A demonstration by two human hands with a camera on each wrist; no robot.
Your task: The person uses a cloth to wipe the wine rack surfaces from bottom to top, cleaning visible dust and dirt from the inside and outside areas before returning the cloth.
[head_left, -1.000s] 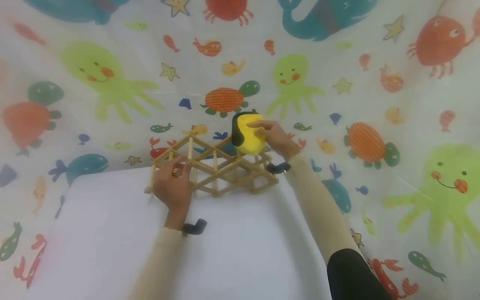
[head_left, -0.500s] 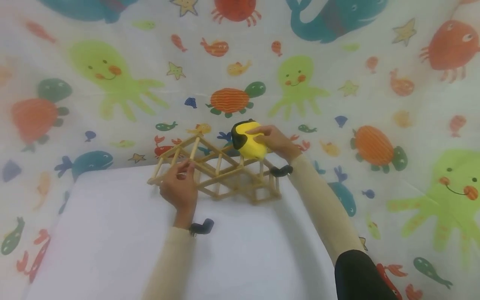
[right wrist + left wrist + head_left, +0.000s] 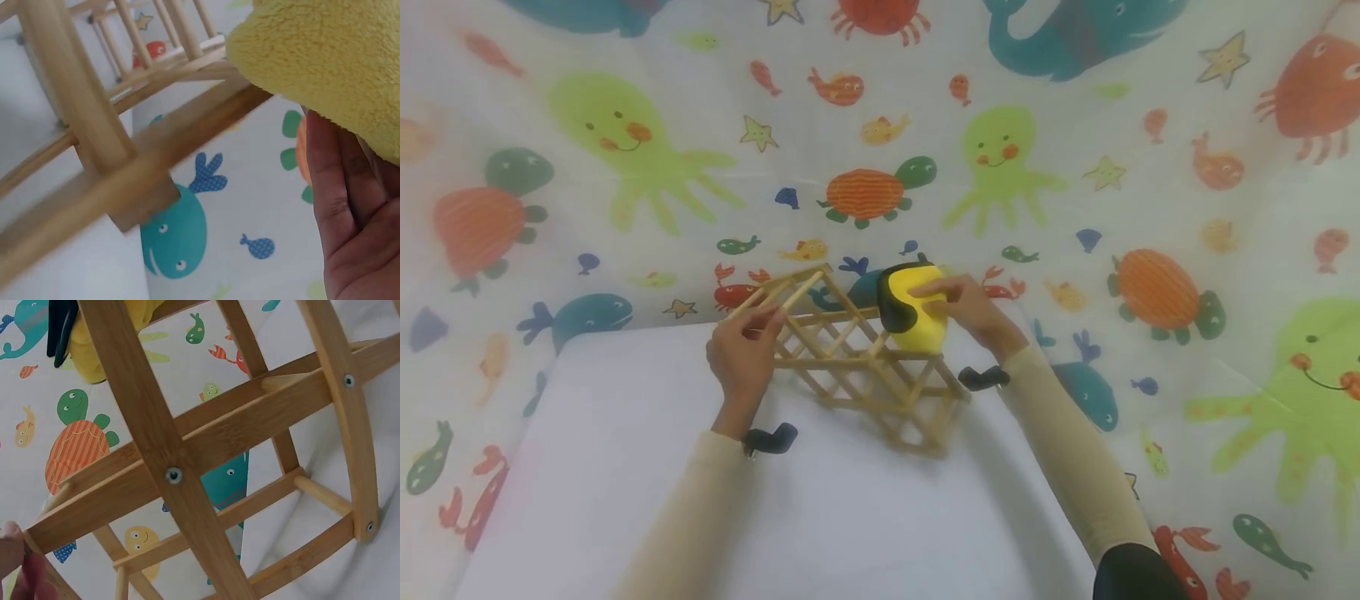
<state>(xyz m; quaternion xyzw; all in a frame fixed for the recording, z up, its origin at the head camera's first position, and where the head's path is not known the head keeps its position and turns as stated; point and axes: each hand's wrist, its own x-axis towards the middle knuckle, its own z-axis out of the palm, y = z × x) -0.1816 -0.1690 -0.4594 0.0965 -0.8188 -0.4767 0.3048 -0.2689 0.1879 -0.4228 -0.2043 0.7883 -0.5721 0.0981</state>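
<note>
A wooden lattice rack (image 3: 823,363), made of crossed slats and round dowels, stands tilted at the back of the white table. My left hand (image 3: 741,358) pinches its upper left part between thumb and fingers. My right hand (image 3: 983,317) grips a yellow and black fleece cleaning pad (image 3: 922,329) against the rack's upper right side. Close up in the right wrist view, the pad's fuzzy yellow face (image 3: 312,56) covers some of the fingers; whether it touches the wood there is unclear. In the left wrist view, metal rivets (image 3: 174,475) join the slats.
The white tabletop (image 3: 865,517) spreads in front of the rack. Behind and on both sides hangs a white sheet (image 3: 790,175) printed with sea animals. A dark wrist mount (image 3: 771,439) sits on my left wrist, another (image 3: 983,379) on the right.
The rack has turned and tipped, its right end swinging nearer to me. My right hand has come down and slightly right with the pad. My left hand keeps its pinch.
</note>
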